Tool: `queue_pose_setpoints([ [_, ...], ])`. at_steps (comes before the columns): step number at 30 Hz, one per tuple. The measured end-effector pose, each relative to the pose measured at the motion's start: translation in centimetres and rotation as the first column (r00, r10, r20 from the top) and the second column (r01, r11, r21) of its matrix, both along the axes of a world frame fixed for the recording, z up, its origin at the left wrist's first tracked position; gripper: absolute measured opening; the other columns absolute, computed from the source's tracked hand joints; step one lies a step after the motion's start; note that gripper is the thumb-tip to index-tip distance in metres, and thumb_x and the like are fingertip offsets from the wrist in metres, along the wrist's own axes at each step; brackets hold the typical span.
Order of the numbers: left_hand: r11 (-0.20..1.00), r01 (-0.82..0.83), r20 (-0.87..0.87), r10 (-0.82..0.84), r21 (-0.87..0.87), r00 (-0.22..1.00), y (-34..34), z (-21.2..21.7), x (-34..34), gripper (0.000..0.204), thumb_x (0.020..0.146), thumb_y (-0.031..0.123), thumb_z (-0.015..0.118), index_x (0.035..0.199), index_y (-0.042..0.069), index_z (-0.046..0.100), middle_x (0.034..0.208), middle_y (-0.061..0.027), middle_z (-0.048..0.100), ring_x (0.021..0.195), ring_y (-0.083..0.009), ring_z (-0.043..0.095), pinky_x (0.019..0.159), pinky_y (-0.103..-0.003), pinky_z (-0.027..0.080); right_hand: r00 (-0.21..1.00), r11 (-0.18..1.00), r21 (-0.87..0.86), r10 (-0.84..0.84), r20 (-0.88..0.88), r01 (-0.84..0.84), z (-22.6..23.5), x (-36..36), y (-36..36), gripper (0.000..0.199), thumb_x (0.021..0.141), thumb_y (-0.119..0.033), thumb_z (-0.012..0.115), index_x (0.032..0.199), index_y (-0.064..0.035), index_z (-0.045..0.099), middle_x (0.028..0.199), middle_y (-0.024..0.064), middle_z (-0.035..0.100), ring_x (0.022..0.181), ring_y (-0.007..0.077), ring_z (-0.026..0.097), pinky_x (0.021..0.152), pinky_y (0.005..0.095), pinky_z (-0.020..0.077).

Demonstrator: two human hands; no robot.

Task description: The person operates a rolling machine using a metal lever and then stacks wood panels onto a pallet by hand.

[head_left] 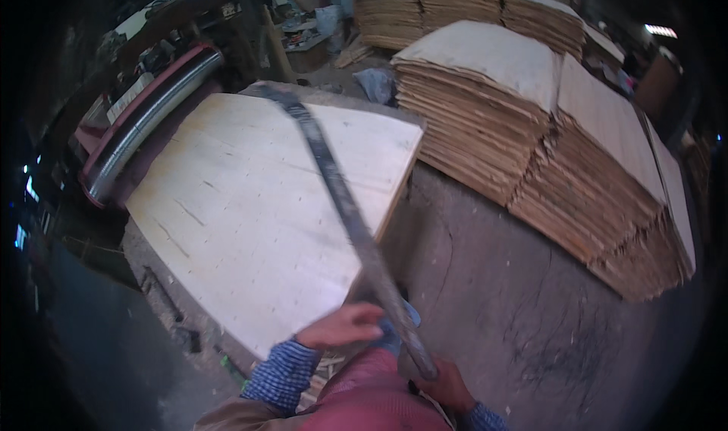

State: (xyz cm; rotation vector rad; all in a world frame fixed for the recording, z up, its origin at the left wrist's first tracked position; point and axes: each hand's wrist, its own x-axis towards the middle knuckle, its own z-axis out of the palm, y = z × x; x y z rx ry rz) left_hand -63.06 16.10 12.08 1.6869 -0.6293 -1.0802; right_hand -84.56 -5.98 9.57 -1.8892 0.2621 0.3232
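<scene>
A long, dark, flat bar [334, 177] slants across the view, its far end bent and lying over a stack of pale wood veneer sheets [250, 196]. My right hand [449, 388] is closed round the near end of the bar, in front of my body. Just left of the bar, beside the near corner of the sheets, my left hand [345, 326] has its fingers apart and slightly curled, holding nothing. The top sheet shows small slits and a few darker streaks.
At the left, a machine with a shiny metal roller [152, 124] borders the sheets. Tall stacks of brown-edged veneer [485, 120] stand on the floor to the right, with more behind. A grey plastic bag [375, 86] lies beyond the sheets. Concrete floor [485, 279] shows at right.
</scene>
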Motion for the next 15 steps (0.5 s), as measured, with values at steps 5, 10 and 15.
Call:
queue_pose_setpoints([
  [5,0.353,-0.884,0.340,0.908,-0.307,0.245,0.1,-5.1,26.7,0.045,0.086,0.027,0.068,0.117,-0.004,0.059,0.121,-0.0156,0.059,0.112,-0.0241,0.056,0.096,-0.034,0.044,0.928,0.926,-0.144,-0.363,-0.085,0.349,5.1,11.1,-7.6,0.020,0.078,-0.021,0.066,0.084,-0.0024,0.063,0.065,0.0078,0.059,0.061,0.0171,0.057,0.053,0.0337,0.0447],
  [10,0.250,-0.957,0.923,0.381,-0.150,-0.045,-0.3,-13.1,38.7,0.040,0.079,0.029,0.066,0.110,0.003,0.065,0.128,-0.0212,0.055,0.123,-0.0386,0.047,0.104,-0.047,0.034,0.868,0.890,-0.258,-0.436,-0.239,0.377,7.8,23.4,-13.9,0.020,0.078,-0.021,0.066,0.079,-0.0026,0.059,0.061,0.0036,0.054,0.055,0.0133,0.050,0.048,0.0323,0.0411],
  [15,0.247,-0.951,0.885,0.463,-0.186,-0.053,-1.7,-12.7,39.7,0.029,0.077,0.027,0.069,0.101,0.011,0.069,0.126,-0.0156,0.057,0.121,-0.0343,0.049,0.098,-0.048,0.039,0.852,0.895,-0.282,-0.425,-0.305,0.345,9.6,32.5,-16.8,0.022,0.079,-0.023,0.064,0.073,-0.0042,0.057,0.056,0.0021,0.051,0.051,0.0131,0.048,0.045,0.0323,0.0386],
])
